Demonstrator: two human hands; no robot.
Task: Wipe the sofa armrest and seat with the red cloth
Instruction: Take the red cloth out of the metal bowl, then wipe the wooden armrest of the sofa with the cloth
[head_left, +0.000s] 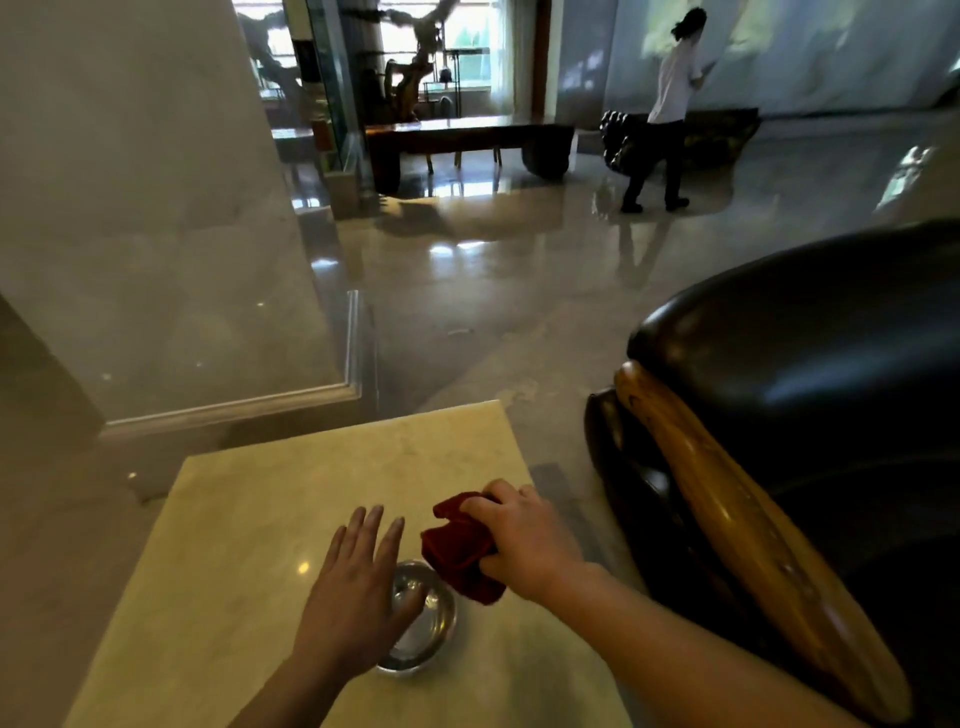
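Observation:
A crumpled red cloth (460, 548) is bunched in my right hand (524, 540), just above the pale marble side table (249, 519). My left hand (358, 587) hovers flat with its fingers spread, partly over a clear glass ashtray (428, 629) on the table, holding nothing. The dark leather sofa (810, 374) stands to the right; its rounded armrest has a light wooden trim (727, 499) running along the front. The seat is out of view.
A marble pillar (156, 234) rises at the left behind the table. Glossy floor (493, 291) stretches ahead to a dark wooden bench (467, 140). A person in a white top (670, 104) stands far off by the wall.

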